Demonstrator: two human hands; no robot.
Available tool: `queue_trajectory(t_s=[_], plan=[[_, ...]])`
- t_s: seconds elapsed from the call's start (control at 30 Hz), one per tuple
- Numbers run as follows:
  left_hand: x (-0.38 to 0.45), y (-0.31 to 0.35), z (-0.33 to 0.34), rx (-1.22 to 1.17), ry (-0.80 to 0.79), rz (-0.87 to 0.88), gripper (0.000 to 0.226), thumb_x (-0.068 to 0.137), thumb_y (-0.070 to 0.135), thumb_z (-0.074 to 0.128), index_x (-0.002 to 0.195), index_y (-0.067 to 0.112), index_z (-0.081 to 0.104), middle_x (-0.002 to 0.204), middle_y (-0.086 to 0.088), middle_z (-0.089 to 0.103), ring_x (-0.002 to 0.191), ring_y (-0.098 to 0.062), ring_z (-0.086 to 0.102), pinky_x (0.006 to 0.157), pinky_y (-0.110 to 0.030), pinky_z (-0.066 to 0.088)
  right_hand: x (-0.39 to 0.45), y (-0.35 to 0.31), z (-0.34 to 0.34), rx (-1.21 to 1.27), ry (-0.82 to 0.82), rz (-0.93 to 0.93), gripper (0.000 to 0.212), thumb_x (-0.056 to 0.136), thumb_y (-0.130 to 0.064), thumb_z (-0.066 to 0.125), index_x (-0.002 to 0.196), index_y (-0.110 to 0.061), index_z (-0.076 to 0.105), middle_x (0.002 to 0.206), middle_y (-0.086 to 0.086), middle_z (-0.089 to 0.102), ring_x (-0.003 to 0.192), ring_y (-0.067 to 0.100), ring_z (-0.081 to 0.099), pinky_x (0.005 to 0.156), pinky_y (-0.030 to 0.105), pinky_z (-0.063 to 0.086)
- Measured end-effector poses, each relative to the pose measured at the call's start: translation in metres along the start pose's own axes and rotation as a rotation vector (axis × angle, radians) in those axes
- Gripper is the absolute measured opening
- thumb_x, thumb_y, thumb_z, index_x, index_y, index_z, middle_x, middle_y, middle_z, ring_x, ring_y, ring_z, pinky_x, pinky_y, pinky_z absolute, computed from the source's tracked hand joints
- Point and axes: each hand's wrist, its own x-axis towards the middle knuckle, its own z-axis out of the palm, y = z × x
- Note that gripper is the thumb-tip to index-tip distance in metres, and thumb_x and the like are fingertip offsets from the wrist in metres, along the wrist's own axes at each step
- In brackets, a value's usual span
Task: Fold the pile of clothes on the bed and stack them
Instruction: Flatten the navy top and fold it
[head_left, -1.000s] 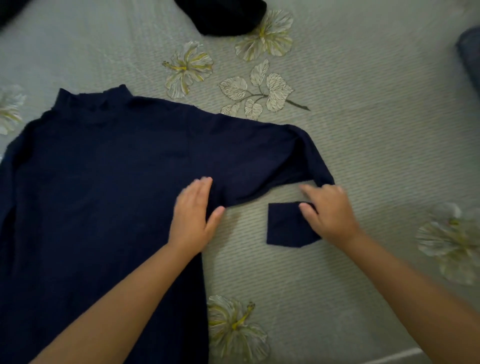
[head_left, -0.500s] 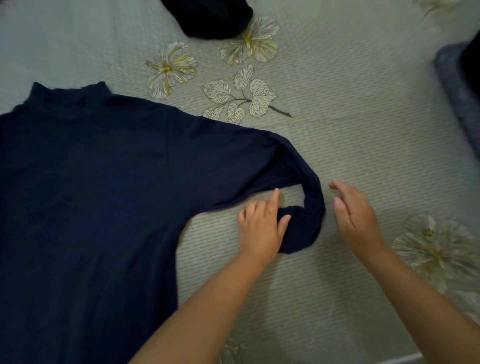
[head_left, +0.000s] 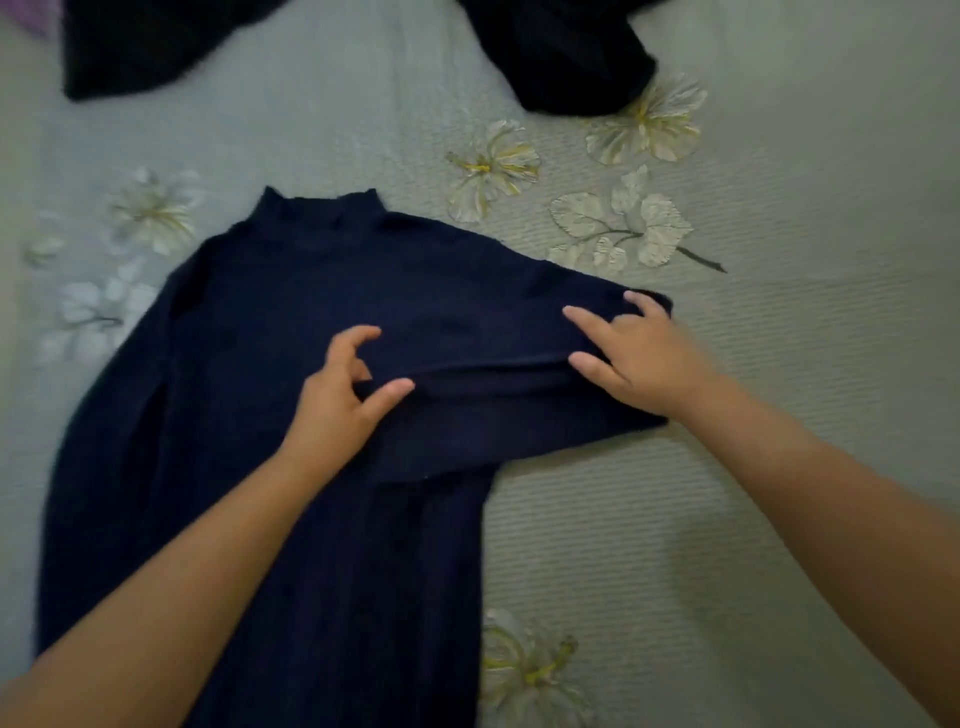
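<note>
a dark navy long-sleeved high-neck top (head_left: 291, 322) lies flat on the bed (head_left: 779, 519), collar pointing away from the person, its body running down toward the bottom edge of the view. the bed is covered by a pale grey-green textured bedspread printed with white and yellow flowers (head_left: 491, 166). the top's right sleeve (head_left: 509, 405) is folded back across the chest, forming a doubled band with a crease along its upper edge. the left hand (head_left: 337, 400) sits on the inner end of that band, thumb and curled fingers pinching the crease. the right hand (head_left: 631, 358) rests on the outer fold at the shoulder, fingers spread and bent, pressing the cloth down; it is released rather than grasping, as far as the view shows. beyond the collar, two more dark garments lie on the bed: one black piece (head_left: 156, 47) at the upper left and another crumpled black piece (head_left: 566, 52) at the upper middle, well apart from the top.
</note>
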Motion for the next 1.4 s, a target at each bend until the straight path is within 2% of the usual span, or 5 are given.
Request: queue_trajectory(t_s=[0.13, 0.73, 0.93, 1.07, 1.4], plan=[[0.033, -0.064, -0.067, 0.071, 0.028, -0.136, 0.063, 0.081, 0.028, 0.066, 0.136, 0.019, 0.037, 0.08, -0.002, 0.048, 0.082, -0.017, 0.048, 0.074, -0.021, 0.033, 0.044, -0.045, -0.002, -0.009, 0.041, -0.078, 0.093, 0.072, -0.062, 0.001, 0.143, -0.009, 0.03, 0.084, 0.016, 0.068, 0.085, 0.036, 0.061, 0.081, 0.038, 0.039], [0.128, -0.21, -0.134, 0.315, 0.03, -0.216, 0.075, 0.082, 0.036, 0.065, 0.142, 0.015, 0.026, 0.123, -0.021, 0.055, 0.111, -0.04, 0.051, 0.084, -0.042, 0.04, 0.181, -0.1, 0.005, -0.165, -0.048, 0.338, 0.053, 0.096, -0.045, 0.028, 0.137, -0.011, 0.036, 0.104, 0.021, 0.063, 0.096, 0.037, 0.057, 0.066, 0.034, 0.033], [0.117, -0.226, -0.124, 0.415, 0.109, -0.225, 0.07, 0.087, 0.039, 0.057, 0.143, 0.013, 0.026, 0.12, -0.022, 0.053, 0.106, -0.04, 0.052, 0.083, -0.047, 0.041, 0.162, -0.101, 0.035, -0.251, 0.344, 0.277, 0.056, 0.09, -0.04, 0.036, 0.12, 0.004, 0.053, 0.094, 0.029, 0.062, 0.085, 0.043, 0.059, 0.085, 0.056, 0.041], [0.094, -0.237, -0.111, 0.504, 0.341, -0.003, 0.051, 0.086, 0.026, 0.055, 0.13, 0.003, 0.044, 0.119, -0.033, 0.05, 0.109, -0.047, 0.048, 0.084, -0.061, 0.04, 0.126, -0.139, 0.058, -0.165, 0.492, 0.249, 0.05, 0.087, -0.04, 0.037, 0.127, -0.01, 0.043, 0.13, 0.025, 0.049, 0.123, 0.036, 0.032, 0.098, 0.065, 0.02], [0.056, -0.259, -0.078, 0.563, 0.09, 0.073, 0.07, 0.083, 0.053, 0.022, 0.137, 0.012, 0.043, 0.145, -0.02, 0.035, 0.134, -0.044, 0.025, 0.107, -0.057, 0.018, 0.064, -0.158, 0.095, 0.072, 0.141, 0.665, 0.086, 0.072, -0.068, 0.006, 0.145, -0.026, 0.024, 0.155, 0.012, 0.007, 0.142, 0.032, 0.001, 0.11, 0.055, -0.002]])
